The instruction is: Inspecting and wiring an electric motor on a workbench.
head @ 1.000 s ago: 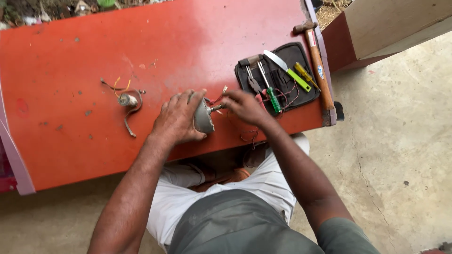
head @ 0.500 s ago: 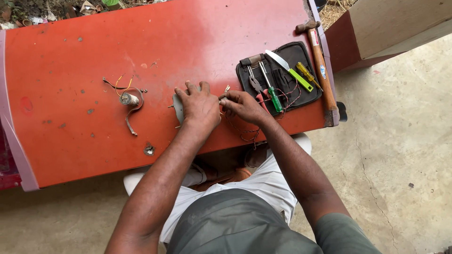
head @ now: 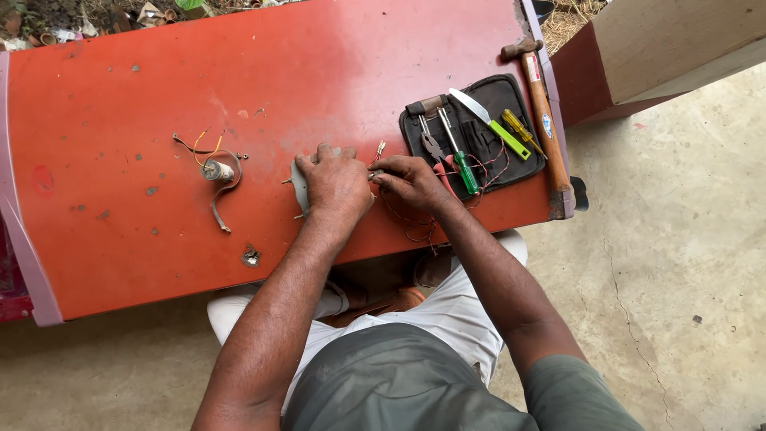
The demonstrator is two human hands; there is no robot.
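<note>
Red tabletop [head: 120, 96], near edge: left hand [head: 335, 183], grip clamped over a small grey metal part [head: 300, 185]; right hand [head: 411, 182], fingertips pinched together on thin wires [head: 375, 172] just beside it; black tool pouch [head: 511, 100] and wooden-handled hammer [head: 546, 120] to the right.

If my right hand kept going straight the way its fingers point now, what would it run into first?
The right hand points left, its fingertips already close against the left hand, which covers a small grey part on the red table. It would likely meet the left hand's fingers first; whether they already touch is unclear.

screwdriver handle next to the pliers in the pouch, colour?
Green screwdriver handle, clearest in the head view.
</note>
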